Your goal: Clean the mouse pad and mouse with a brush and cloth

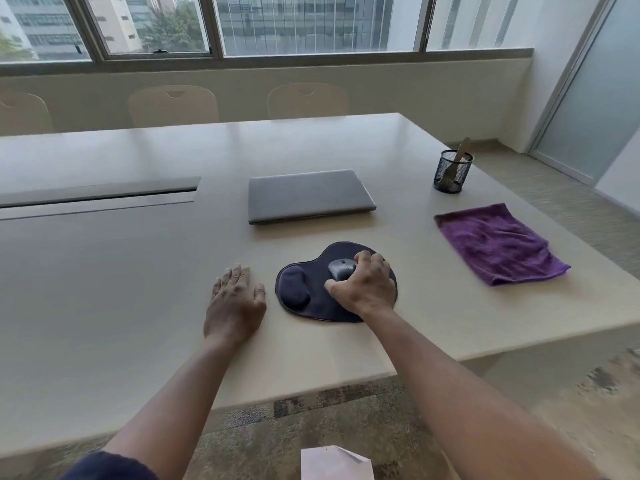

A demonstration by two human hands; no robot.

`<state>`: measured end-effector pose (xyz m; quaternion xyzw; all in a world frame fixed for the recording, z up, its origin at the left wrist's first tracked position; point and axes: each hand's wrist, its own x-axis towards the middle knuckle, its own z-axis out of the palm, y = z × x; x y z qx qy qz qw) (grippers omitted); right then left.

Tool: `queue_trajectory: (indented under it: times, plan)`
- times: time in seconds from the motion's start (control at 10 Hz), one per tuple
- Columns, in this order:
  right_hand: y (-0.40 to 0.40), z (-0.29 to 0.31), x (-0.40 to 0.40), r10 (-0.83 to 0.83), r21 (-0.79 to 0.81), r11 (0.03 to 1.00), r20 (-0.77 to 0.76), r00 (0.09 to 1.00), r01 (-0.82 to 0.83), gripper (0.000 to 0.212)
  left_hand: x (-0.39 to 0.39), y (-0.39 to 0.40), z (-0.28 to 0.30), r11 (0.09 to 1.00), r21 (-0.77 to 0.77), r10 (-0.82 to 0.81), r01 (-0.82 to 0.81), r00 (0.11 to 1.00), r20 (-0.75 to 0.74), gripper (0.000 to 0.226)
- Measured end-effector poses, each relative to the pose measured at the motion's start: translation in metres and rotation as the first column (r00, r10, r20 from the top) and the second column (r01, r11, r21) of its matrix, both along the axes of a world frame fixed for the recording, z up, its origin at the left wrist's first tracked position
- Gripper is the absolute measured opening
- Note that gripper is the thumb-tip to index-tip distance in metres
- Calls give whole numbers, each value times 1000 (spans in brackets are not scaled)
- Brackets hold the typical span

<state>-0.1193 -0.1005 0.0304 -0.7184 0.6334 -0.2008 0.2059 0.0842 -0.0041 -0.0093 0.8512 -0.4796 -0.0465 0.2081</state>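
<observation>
A dark navy mouse pad (313, 306) with a padded wrist rest (294, 285) lies near the table's front edge. On it sits a grey mouse (340, 268), and my right hand (367, 285) wraps around its right side and back. My left hand (235, 303) lies flat on the table just left of the pad, fingers spread, holding nothing. A purple cloth (498, 244) is spread out to the right. A brush with a wooden handle (462, 150) stands in a black mesh cup (452, 171) at the back right; its bristles are hidden inside.
A shut grey laptop (310, 195) lies behind the pad. A cable slot (100, 194) is set into the beige table (121, 289) at left. Chairs (173, 105) line the far side. The table edge runs close behind my wrists.
</observation>
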Motion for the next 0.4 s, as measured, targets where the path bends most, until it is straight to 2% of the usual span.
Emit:
queue_trajectory:
  times: [0.1,0.2,0.4]
  plan:
    - [-2,1,0,15,24,1000,-54,998,-13,79,0,-1,0,1000,6,1,-1,1000,8,60]
    - [-4,7,-1,-7,38,999,-22,1000,8,84,-1,0,2,1000,13,-4,4,1000,7,60]
    - [-26,30,-6,-44,-43,998,90,995,48,67,-2,-9,19,1000,-2,24,-24,1000,18,55]
